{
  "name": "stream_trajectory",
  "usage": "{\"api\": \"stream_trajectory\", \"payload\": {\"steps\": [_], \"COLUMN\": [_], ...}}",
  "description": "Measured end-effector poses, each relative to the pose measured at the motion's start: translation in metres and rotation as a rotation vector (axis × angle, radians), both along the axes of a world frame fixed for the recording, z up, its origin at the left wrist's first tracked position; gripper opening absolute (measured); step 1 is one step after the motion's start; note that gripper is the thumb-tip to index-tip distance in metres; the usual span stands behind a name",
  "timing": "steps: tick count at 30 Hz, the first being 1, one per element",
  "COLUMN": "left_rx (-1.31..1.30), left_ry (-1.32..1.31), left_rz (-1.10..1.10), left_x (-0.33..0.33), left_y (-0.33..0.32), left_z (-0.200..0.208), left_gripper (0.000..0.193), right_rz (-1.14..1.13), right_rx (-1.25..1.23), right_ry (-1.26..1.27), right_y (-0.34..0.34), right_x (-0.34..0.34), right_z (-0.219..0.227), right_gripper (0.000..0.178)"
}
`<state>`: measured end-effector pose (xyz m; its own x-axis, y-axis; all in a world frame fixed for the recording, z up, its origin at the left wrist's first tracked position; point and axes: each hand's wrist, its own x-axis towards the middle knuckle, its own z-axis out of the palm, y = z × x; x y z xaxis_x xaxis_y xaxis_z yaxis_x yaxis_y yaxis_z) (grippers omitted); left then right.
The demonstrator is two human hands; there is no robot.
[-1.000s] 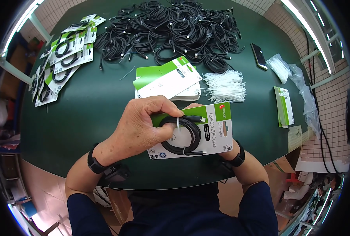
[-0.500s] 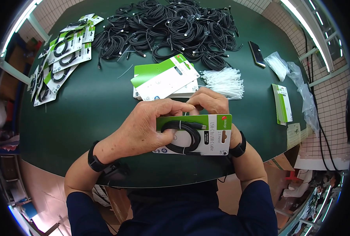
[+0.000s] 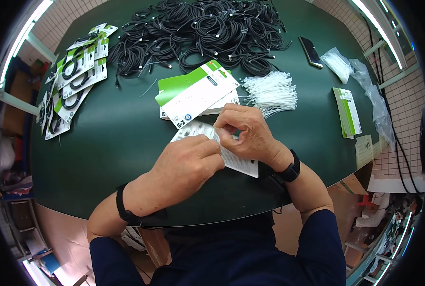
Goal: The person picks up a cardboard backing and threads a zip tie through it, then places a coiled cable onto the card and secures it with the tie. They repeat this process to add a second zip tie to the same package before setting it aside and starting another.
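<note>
Turned the card (image 3: 242, 163) over since half a second ago, bringing up its white printed back, and brought the right hand (image 3: 255, 131) from behind to above it. See the card near the centre of the frame, slanting down to the right beneath both hands; cannot tell whether resting on the table (image 3: 103, 157) or held above. Hold the left hand (image 3: 186, 164) just left of centre, curled nearly into a fist with fingertips hidden; cannot tell whether gripping anything. Hold the right hand at centre with thumb and forefinger bent together into a loose ring; again cannot tell about a grip. Just beyond, find a stack of flat cards (image 3: 198, 93) beside a pile of white ties (image 3: 272, 90). Note black cables (image 3: 217, 28) heaped at top centre, cards with cables (image 3: 79, 76) at upper left, and a phone (image 3: 310, 52) at upper right.
</note>
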<state>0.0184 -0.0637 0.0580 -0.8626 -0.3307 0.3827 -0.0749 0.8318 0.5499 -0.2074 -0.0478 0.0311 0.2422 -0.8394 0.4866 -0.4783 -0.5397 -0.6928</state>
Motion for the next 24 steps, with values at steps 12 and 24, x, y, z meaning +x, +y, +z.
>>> {"api": "stream_trajectory", "payload": {"steps": [12, 24], "left_rx": [-0.342, -0.202], "left_ry": [0.209, 0.061], "left_rz": [0.001, 0.016], "left_x": [0.006, -0.007], "left_y": [0.008, -0.033], "left_z": [0.024, 0.005], "left_gripper": [0.038, 0.057], "right_rz": [0.238, 0.444], "right_rx": [0.66, 0.982], "right_ry": [-0.73, -1.113], "right_y": [0.019, 0.01], "right_x": [-0.019, -0.01], "right_z": [0.035, -0.01], "right_gripper": [0.009, 0.007]}}
